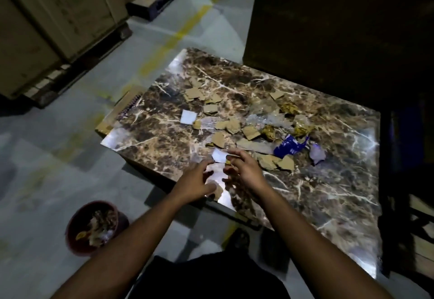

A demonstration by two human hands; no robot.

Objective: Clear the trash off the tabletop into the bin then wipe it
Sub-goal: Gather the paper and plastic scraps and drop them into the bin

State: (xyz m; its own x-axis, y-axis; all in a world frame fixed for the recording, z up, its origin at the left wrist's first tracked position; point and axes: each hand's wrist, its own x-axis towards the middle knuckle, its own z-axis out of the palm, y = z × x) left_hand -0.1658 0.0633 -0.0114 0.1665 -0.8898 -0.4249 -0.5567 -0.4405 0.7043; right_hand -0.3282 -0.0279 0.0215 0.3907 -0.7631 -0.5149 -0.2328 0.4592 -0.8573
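- The marble-patterned tabletop (317, 181) fills the centre and right of the frame, glossy, with bright glare at its near and left corners.
- The trash lies in a loose band across the middle of the frame: torn cardboard scraps (231, 125) through the centre, clear plastic film (267, 113) and crumpled yellow wrappers (303, 128) toward the right, and a blue wrapper (290, 148) just right of centre.
- The bin (92, 227), a dark round tub on the floor at the lower left, already holds some rubbish; it sits well apart from the table's near corner.
- The left hand (196, 181) and right hand (243, 169) hover side by side at the table's near edge, lower centre. Both have fingers spread and only loosely curled, gripping nothing that I can make out.
- A white paper piece (219, 156) lies just beyond the fingertips; another white scrap (188, 116) sits left of centre, and a cardboard bit (217, 192) lies between the hands at the edge.
- Judgement: the step is gathering the nearest scraps. It would go best to cup both hands and rake the pieces into one pile toward the near-left corner, then carry handfuls low to the bin. Flat paper on a slick top may slide instead of lifting, so drawing it over the edge should help.
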